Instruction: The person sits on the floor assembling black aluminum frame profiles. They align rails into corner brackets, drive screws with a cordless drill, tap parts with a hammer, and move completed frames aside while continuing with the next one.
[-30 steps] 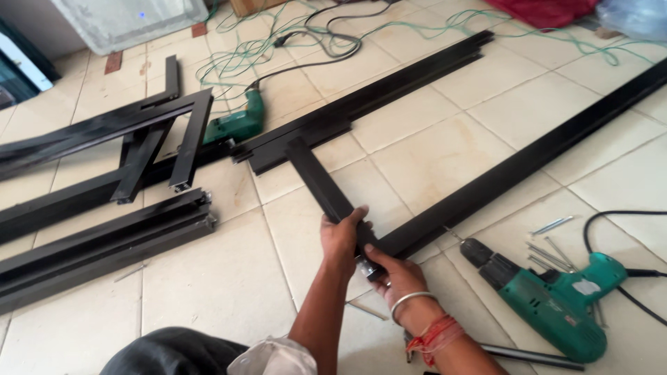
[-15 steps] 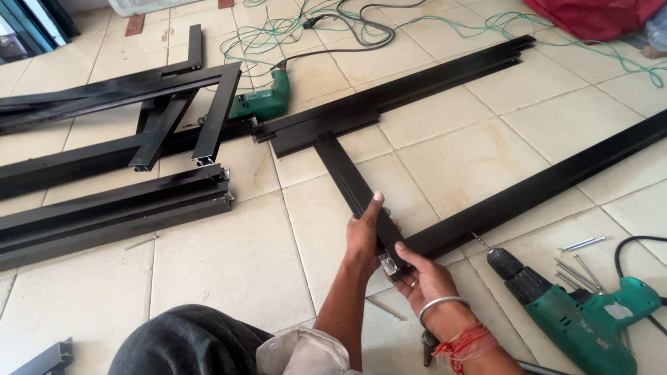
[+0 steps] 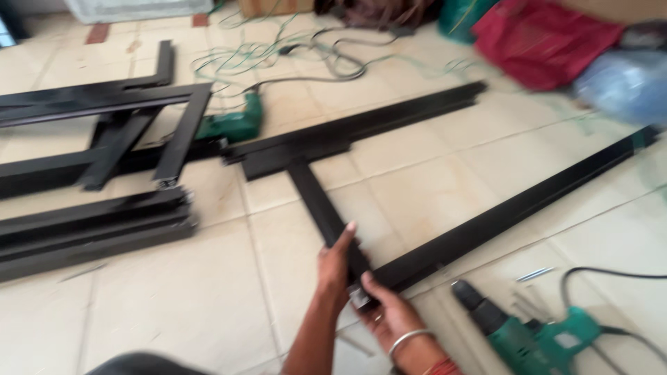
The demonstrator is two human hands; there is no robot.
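Black metal bar [image 3: 323, 208] gripped by left hand [image 3: 335, 267] and right hand [image 3: 389, 316], beige floor tiles [image 3: 201, 298] (cluttered)

Left hand [image 3: 338, 265] flat, fingers extended; right hand [image 3: 390, 317] cupped (bangle on wrist).

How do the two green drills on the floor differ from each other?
The near drill lies by the right hand in full view, dark chuck pointing up-left; the far drill lies beyond the black bars, partly hidden by them. The near drill looks larger, being closer. Both are green and lie on the tile floor.
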